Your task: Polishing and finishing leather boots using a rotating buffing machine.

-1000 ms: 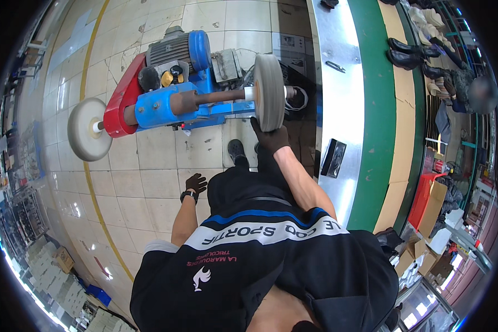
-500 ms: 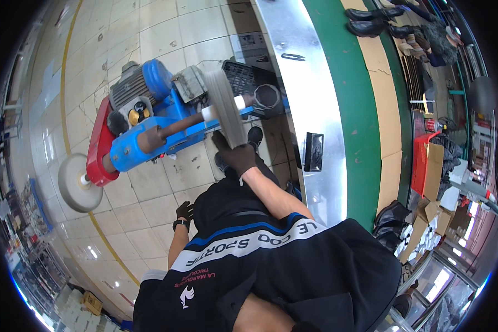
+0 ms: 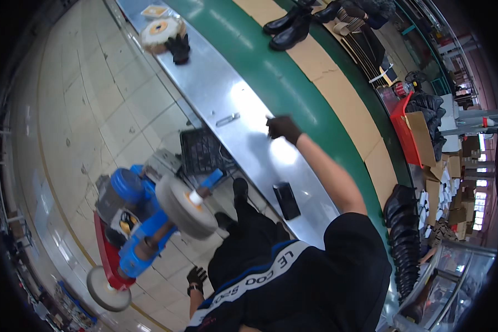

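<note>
Hanging low beside the dark trousers, the black-gloved left hand [image 3: 196, 275] holds nothing, its fingers loosely curled, and it sits near the blue and red polishing machine [image 3: 134, 221] standing on the pale tiled floor [image 3: 88, 110]; that machine carries a thick grey buffing wheel [image 3: 185, 206] on the end of its shaft close to the person's legs and a second, flatter grey wheel [image 3: 107, 289] on the opposite end, lower in the picture; a small black rectangular slab [image 3: 286, 200] lies flat on the long shiny metal counter [image 3: 227, 94], just beside the person's right side; farther along, the right arm stretches out over that counter, and the black-gloved right hand [image 3: 283, 127] hovers above the bright metal with fingers partly spread and nothing in its grasp, though whether it touches the surface cannot be told; a small metal tool [image 3: 227, 119] lies on the counter near that hand; well beyond, a round pale buffing pad [image 3: 159, 30] rests with a spare black glove [image 3: 179, 48] touching it; on the green belt [image 3: 293, 94] and cardboard sheets behind, a pair of black boots [image 3: 289, 22] stands.
</note>
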`<state>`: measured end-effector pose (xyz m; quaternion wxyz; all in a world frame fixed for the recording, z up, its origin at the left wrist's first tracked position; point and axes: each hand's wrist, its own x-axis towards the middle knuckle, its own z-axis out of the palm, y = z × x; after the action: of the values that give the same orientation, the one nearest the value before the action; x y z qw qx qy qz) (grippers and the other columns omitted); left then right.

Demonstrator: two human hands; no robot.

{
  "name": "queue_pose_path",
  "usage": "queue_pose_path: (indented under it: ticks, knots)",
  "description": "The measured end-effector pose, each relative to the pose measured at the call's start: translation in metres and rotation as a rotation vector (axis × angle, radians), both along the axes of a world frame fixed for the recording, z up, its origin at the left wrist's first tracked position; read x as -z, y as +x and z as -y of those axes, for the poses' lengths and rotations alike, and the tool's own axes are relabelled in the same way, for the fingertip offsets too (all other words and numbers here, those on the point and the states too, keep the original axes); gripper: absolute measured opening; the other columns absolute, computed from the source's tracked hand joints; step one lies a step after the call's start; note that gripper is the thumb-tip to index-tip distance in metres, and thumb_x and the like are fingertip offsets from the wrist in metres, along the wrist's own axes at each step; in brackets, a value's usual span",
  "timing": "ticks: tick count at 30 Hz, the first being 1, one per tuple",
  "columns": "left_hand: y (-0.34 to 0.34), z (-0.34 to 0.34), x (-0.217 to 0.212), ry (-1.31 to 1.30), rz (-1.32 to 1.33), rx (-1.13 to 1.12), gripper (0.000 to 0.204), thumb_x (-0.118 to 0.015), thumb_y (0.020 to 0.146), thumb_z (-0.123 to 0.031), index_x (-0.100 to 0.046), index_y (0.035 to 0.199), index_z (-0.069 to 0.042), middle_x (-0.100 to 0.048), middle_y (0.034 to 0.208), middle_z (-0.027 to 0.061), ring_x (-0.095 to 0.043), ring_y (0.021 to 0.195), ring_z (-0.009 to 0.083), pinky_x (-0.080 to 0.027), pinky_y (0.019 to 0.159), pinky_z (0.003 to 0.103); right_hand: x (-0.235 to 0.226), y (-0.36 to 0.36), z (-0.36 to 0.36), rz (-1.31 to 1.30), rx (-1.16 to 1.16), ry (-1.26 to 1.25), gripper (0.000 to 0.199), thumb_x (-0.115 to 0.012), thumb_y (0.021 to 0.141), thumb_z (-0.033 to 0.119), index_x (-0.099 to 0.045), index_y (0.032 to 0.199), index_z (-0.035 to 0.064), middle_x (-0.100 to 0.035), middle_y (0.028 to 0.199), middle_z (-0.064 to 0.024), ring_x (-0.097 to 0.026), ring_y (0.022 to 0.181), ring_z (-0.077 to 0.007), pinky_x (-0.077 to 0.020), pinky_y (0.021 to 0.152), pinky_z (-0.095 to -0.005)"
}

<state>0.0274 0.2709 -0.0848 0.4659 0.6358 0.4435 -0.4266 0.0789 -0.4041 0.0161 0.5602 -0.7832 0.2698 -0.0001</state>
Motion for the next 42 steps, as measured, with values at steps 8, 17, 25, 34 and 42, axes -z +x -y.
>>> queue_pose_path:
  ticks: [8,17,25,34,42]
  knots:
    - [-0.022,-0.002,-0.109,0.276,-0.093,-0.104,0.040,-0.044,0.087,-0.028,-0.045,0.121,-0.007,-0.056,0.109,0.0149,-0.059,0.087,0.0294,-0.049,0.069,0.042,-0.046,0.154,0.258,-0.133,0.502,-0.934,0.026,-0.050,0.071,0.015,-0.060,0.093,0.0030,-0.060,0.099,-0.0194,-0.056,0.093,-0.0352,-0.0438,0.084,-0.0411]
    - [-0.062,-0.078,-0.095,0.554,-0.208,-1.294,0.033,-0.047,0.088,-0.026,-0.049,0.115,-0.007,-0.055,0.101,0.0138,-0.056,0.082,0.0286,-0.050,0.063,0.038,-0.048,0.179,0.353,-0.194,0.428,-1.005,0.033,-0.059,0.072,0.022,-0.056,0.098,0.0014,-0.056,0.107,-0.0210,-0.054,0.100,-0.0349,-0.0427,0.087,-0.0400]
    - [0.101,0.164,-0.309,0.849,1.404,-0.132,0.038,-0.056,0.086,-0.033,-0.058,0.107,-0.001,-0.063,0.087,0.0155,-0.062,0.072,0.0228,-0.054,0.060,0.030,-0.149,0.117,0.214,0.183,0.478,-1.111,0.021,-0.057,0.080,0.024,-0.060,0.083,0.0036,-0.060,0.083,-0.0148,-0.059,0.079,-0.0304,-0.0458,0.069,-0.0369]
    - [0.139,0.367,-0.270,-0.591,1.700,0.747,0.112,-0.083,0.056,-0.030,-0.012,0.136,0.002,-0.024,0.138,0.0193,-0.036,0.121,0.0308,-0.032,0.098,0.038,-0.291,-0.005,-0.066,0.572,0.596,-0.135,0.019,-0.057,0.084,0.015,-0.058,0.081,-0.0030,-0.056,0.063,-0.0055,-0.055,0.052,-0.0127,-0.0427,0.049,-0.0227]
    - [0.097,0.283,-0.264,-0.676,1.870,0.585,0.042,-0.064,0.072,-0.013,-0.054,0.110,-0.001,-0.058,0.106,0.0133,-0.054,0.096,0.0274,-0.037,0.091,0.038,-0.271,-0.060,-0.197,0.733,0.581,0.175,0.023,-0.053,0.087,0.016,-0.058,0.095,-0.0055,-0.059,0.074,-0.0098,-0.058,0.060,-0.0148,-0.0480,0.056,-0.0255]
